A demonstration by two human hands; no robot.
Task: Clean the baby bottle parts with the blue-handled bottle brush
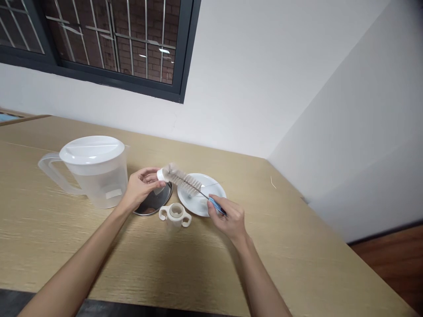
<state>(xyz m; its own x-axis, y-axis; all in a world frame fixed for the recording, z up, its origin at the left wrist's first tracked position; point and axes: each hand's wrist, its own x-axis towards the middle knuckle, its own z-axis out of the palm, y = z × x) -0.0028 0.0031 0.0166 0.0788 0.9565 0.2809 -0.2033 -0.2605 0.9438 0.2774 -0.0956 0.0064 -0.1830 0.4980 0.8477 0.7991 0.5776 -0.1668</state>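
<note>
My right hand point(229, 219) is closed round the blue handle of a bottle brush point(185, 180), whose bristles point up and to the left. Between the thumb and fingers of my left hand point(142, 185) is a small white bottle cap point(161, 175). The bristly tip of the brush meets the cap's right side; whether it reaches inside I cannot tell. Below them stands a baby bottle point(175, 215) with two cream side handles and its mouth uncovered. Behind it lies a white plate point(183, 201), partly covered by the brush and my right hand.
A lidded translucent pitcher point(99, 176) stands on the left, its handle pointing left. Under my left hand lies a round shiny metal tray point(147, 211). A thin pale strip point(272, 182) is on the wooden table point(297, 255) at the right. A wall and barred window point(125, 44) rise behind.
</note>
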